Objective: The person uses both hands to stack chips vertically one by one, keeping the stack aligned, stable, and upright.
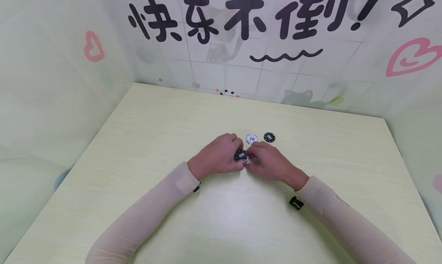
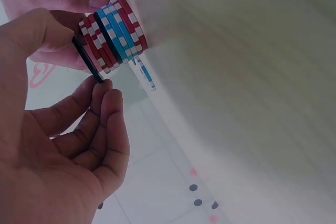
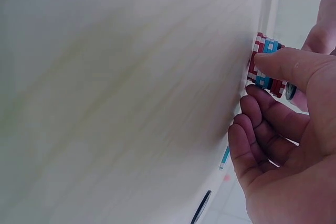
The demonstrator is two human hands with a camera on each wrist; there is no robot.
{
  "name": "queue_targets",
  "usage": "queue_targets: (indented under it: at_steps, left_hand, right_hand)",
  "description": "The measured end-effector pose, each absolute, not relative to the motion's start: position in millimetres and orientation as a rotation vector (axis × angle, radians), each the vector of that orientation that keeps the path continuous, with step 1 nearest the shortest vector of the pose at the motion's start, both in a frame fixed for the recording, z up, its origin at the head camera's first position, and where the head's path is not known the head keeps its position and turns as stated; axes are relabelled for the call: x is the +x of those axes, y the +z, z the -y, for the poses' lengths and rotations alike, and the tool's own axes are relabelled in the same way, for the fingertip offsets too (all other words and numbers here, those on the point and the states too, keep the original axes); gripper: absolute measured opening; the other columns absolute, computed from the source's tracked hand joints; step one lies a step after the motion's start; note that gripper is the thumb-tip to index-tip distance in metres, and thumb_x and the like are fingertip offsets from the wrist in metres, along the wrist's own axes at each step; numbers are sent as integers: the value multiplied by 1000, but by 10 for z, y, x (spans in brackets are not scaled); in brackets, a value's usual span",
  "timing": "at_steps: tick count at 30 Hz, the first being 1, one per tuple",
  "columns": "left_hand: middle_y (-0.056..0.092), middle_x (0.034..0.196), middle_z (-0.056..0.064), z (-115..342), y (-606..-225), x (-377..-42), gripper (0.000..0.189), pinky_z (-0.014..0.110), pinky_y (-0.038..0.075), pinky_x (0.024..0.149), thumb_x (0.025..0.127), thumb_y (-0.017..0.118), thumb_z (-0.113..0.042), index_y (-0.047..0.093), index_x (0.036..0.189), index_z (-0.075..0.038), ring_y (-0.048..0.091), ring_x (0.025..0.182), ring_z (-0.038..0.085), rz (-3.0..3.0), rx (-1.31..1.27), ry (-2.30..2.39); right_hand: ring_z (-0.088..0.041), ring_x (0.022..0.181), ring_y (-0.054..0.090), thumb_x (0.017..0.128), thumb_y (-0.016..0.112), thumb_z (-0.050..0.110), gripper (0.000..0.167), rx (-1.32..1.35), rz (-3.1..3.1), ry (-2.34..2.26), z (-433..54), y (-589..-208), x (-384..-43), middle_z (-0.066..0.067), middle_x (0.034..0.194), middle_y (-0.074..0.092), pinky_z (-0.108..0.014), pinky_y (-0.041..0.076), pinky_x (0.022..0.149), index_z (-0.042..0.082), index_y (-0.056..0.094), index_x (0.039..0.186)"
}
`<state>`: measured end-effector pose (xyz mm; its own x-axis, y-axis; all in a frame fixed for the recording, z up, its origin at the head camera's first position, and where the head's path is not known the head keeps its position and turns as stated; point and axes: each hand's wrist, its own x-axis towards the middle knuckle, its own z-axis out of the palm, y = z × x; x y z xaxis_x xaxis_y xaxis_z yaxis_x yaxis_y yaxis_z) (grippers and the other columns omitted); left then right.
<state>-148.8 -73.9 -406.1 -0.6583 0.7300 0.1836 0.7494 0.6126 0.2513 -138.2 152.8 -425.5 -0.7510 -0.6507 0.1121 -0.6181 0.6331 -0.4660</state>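
Note:
Between its thumb and fingers, my left hand (image 1: 221, 154) pinches a black poker chip (image 1: 241, 155) marked 100. This chip is tilted a little at the top end of a stack of poker chips (image 2: 113, 35). Red, light blue and black chips with white edge marks make up the stack, which stands on the table. On the stack's other side, my right hand (image 1: 271, 162) holds it with the thumb against one side and the index finger near the opposite side. In the head view the hands and the black chip hide most of the stack.
Just beyond the hands, a white chip (image 1: 252, 138) marked 10 and another black chip (image 1: 269, 137) marked 100 lie flat on the pale wooden table (image 1: 165, 114). Printed cloth walls (image 1: 221, 64) stand along the table's back and sides.

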Motion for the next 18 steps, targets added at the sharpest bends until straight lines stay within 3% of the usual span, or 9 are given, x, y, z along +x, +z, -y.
queue_targets:
  at_steps: [18]
  left_hand:
    - [60, 87, 3, 724, -4111, -1496, 23, 29, 48, 69, 90, 76, -26, 72, 98, -4, 55, 76, 17, 2716, -1311, -433]
  right_hand:
    - [-28, 102, 67, 93, 87, 13, 26, -1042, -2769, -747, -1514, -4225, -1373, -7, 103, 75, -46, 57, 94, -1, 77, 114]
